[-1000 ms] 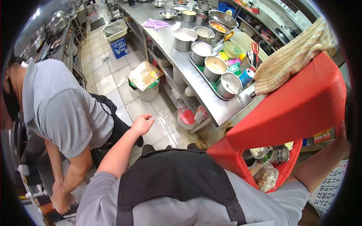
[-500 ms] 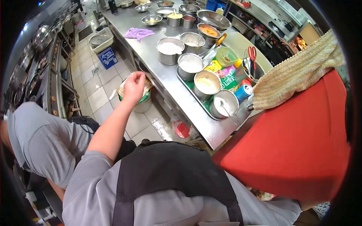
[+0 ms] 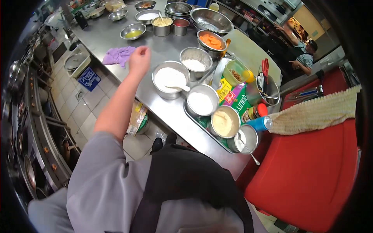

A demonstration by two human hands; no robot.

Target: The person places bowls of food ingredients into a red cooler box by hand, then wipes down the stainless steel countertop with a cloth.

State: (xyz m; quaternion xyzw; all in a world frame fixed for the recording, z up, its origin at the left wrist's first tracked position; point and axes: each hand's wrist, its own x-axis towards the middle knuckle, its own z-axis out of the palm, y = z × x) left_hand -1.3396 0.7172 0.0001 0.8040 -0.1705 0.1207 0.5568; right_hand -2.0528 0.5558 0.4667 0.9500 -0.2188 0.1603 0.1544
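Observation:
My left hand [image 3: 139, 60] is raised over the steel counter [image 3: 101, 34], its fingers curled together; whether anything small is between them I cannot make out. Beside it lies a crumpled purple cloth [image 3: 117, 56]. To its right stand a pot of white powder with a white scoop [image 3: 169, 79] and a smaller pot of powder [image 3: 195, 62]. A tray holds a white-filled pot [image 3: 202, 99], a pot of pale yellow contents [image 3: 224, 122] and a pot with a spoon [image 3: 246, 140]. My right hand is out of view.
A red lidded bin [image 3: 307, 171] stands at right, a ribbed towel [image 3: 316, 114] across it. Another person [image 3: 305, 56] is at the far right; a grey sleeve [image 3: 50, 211] shows lower left. Stoves [image 3: 48, 143] line the left. A carton-topped bucket [image 3: 138, 118] stands beneath the counter edge.
My left hand has moved forward and up, from above the floor to over the counter. The view has shifted toward the counter. The red lid, raised earlier, is now down.

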